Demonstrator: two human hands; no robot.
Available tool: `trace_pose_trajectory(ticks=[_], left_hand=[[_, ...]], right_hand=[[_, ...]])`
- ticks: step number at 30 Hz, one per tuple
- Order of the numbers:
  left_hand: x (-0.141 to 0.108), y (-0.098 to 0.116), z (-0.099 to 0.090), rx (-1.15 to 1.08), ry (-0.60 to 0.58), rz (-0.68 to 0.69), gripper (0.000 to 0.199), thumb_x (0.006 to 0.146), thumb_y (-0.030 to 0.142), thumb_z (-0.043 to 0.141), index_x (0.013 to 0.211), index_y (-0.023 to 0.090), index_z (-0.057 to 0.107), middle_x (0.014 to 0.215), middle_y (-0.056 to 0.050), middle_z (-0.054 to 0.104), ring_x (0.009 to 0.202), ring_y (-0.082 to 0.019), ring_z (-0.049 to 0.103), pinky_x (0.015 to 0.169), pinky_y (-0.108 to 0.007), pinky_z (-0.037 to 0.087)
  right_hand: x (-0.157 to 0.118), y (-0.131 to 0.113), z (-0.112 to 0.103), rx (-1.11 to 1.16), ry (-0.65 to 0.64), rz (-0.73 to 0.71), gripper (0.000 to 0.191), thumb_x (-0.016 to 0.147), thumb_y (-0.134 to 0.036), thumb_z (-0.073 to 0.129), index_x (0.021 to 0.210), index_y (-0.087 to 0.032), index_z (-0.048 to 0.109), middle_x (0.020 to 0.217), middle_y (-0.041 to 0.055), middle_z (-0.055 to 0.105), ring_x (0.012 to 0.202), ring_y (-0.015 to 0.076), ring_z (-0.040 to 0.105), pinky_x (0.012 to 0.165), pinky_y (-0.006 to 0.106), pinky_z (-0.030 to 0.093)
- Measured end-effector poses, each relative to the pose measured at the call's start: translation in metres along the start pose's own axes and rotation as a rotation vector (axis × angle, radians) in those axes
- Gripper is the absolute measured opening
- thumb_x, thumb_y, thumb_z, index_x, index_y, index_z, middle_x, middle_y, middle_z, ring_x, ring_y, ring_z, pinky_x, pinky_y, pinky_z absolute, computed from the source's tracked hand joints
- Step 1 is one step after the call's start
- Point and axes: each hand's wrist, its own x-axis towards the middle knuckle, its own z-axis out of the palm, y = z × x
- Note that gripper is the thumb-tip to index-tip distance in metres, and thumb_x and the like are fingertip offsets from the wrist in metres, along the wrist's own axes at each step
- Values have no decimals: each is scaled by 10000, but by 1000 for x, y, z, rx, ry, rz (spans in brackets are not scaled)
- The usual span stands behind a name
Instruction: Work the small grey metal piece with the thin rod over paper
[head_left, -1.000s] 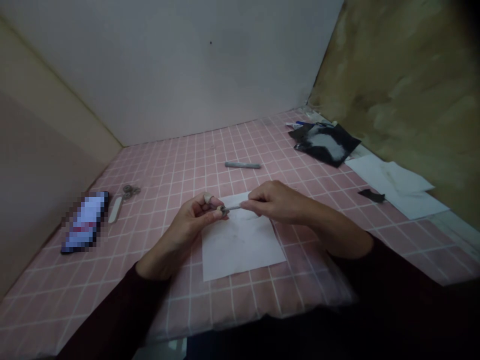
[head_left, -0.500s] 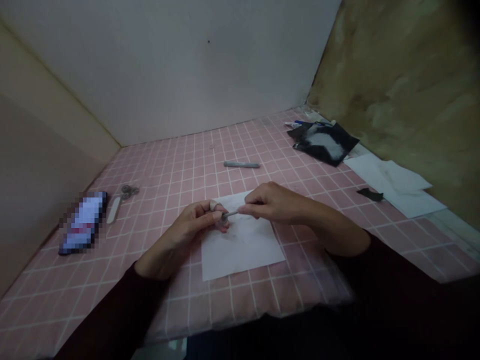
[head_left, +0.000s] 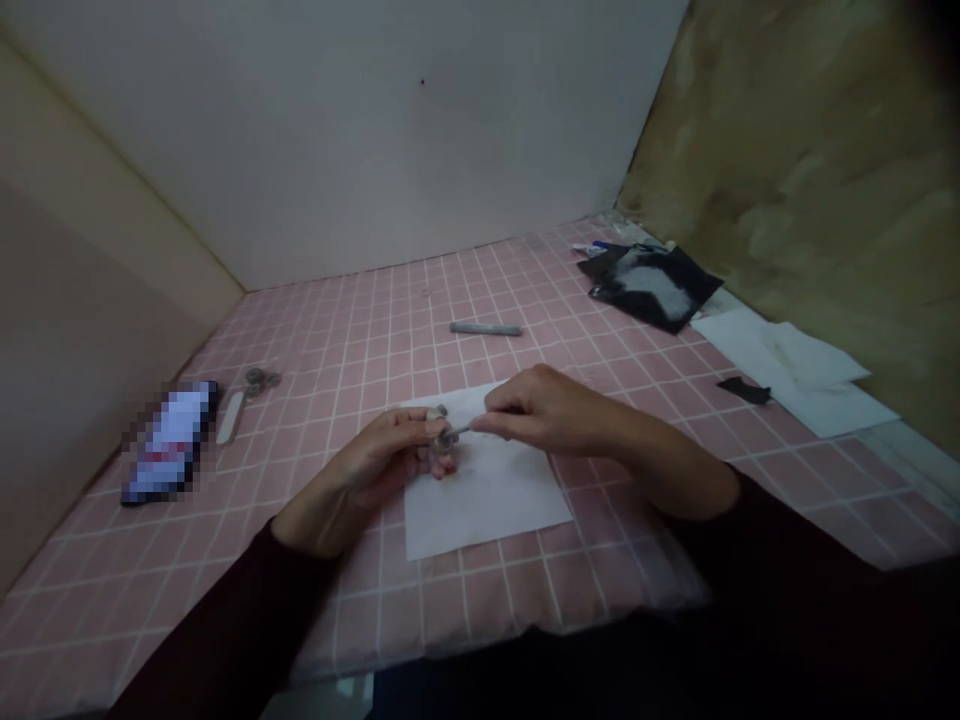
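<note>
My left hand and my right hand meet low over a white paper sheet. Curled fingertips of my left hand pinch a small grey piece, perhaps clay or metal, partly hidden by those fingers. My right hand grips a thin metal tool, and its tip touches the grey piece. The shaft's rear end is hidden in my right fingers. A grey rod lies apart, beyond the paper.
The pink grid-patterned table cover meets walls at the back and left. Scissors, a white strip and a pixel-blurred flat object lie left. A black sheet, white papers and a dark scrap lie right.
My left fingers have curled and turned the small grey piece. My right hand has shifted slightly left, keeping the tool's tip at the piece.
</note>
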Motion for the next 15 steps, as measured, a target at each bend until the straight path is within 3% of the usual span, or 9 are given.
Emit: trace_pose_trajectory(ticks=[11, 15], left_hand=[[-3, 3, 2, 21, -46, -54, 181, 797, 273, 769, 751, 103, 726, 623, -45, 687, 532, -105, 628, 583, -219, 533], [-3, 3, 3, -7, -20, 5, 151, 769, 249, 795, 779, 110, 737, 630, -34, 681, 554, -107, 627, 611, -224, 528]], right_hand=[[0, 1, 0, 100, -74, -21, 408, 934, -367, 536, 588, -151, 510, 531, -48, 408, 537, 72, 371, 590, 268, 254], [1, 4, -1, 91, -72, -15, 420, 930, -392, 536, 584, -152, 524, 522, -47, 407, 529, 76, 377, 584, 267, 260]])
